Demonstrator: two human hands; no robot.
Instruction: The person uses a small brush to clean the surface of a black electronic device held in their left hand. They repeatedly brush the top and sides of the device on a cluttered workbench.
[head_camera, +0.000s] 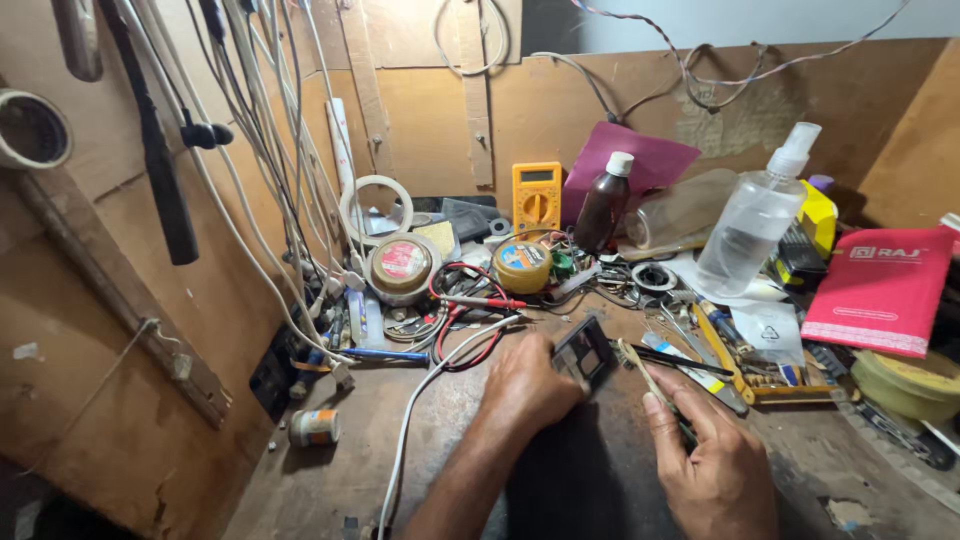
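Your left hand (525, 385) pins the small dark phone part (583, 352) mid-worktop, fingers clamped on it; your right hand (712, 465) grips the tweezers (652, 385), tip beside it: steady, fine probing comes next

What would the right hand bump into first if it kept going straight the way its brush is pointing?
Probably the small dark device that the left hand holds. The right hand aims its thin brush up and left, its tip just beside the device; depth is unclear.

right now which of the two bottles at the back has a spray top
The clear plastic bottle on the right, leaning, with a white spray nozzle. The dark brown bottle left of it has a plain white cap.
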